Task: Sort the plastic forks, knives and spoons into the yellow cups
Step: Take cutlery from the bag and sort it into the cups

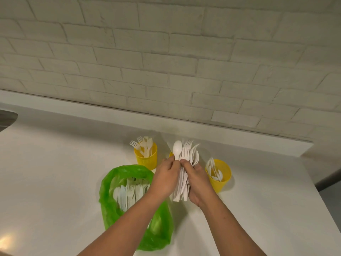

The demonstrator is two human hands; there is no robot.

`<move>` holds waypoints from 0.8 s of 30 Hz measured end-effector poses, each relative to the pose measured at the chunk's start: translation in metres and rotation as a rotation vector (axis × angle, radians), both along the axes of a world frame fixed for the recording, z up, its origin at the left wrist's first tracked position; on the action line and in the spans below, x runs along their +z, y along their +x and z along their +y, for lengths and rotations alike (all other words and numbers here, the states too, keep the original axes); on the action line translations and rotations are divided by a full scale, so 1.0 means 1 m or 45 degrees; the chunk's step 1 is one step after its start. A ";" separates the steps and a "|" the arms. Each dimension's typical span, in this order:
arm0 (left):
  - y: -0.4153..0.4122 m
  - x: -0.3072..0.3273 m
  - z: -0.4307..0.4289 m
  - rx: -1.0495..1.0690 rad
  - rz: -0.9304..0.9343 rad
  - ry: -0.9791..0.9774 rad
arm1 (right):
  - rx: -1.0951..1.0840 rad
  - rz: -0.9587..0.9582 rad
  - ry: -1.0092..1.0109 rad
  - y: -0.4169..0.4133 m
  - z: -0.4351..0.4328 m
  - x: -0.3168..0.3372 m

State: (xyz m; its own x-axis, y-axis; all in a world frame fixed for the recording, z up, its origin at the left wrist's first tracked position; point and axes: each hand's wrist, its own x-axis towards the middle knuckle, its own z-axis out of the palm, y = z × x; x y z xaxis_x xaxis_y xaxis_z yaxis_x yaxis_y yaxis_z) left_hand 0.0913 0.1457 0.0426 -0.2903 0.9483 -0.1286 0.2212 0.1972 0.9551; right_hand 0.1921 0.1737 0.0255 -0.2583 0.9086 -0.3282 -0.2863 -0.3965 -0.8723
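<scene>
My right hand (pixel 196 182) grips a bundle of white plastic cutlery (pixel 182 183), forks and knives fanned out at its top. My left hand (pixel 166 177) pinches a white spoon (pixel 177 149) at the bundle's left side. Three yellow cups stand behind my hands. The left cup (pixel 146 157) holds forks. The right cup (pixel 219 175) holds several spoons. The middle cup (pixel 170 154) is almost fully hidden by my hands and the bundle. A green plastic bag (pixel 110 183) lies open at the left with more white cutlery (pixel 129 193) inside.
The white counter (pixel 55 172) runs back to a white brick wall (pixel 166 61). Its right edge (pixel 317 193) drops off beyond the right cup. A dark object (pixel 7 117) shows at the far left edge.
</scene>
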 end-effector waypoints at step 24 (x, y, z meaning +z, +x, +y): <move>0.003 0.001 -0.001 0.259 -0.787 -0.081 | -0.187 -0.072 0.200 -0.015 -0.020 -0.002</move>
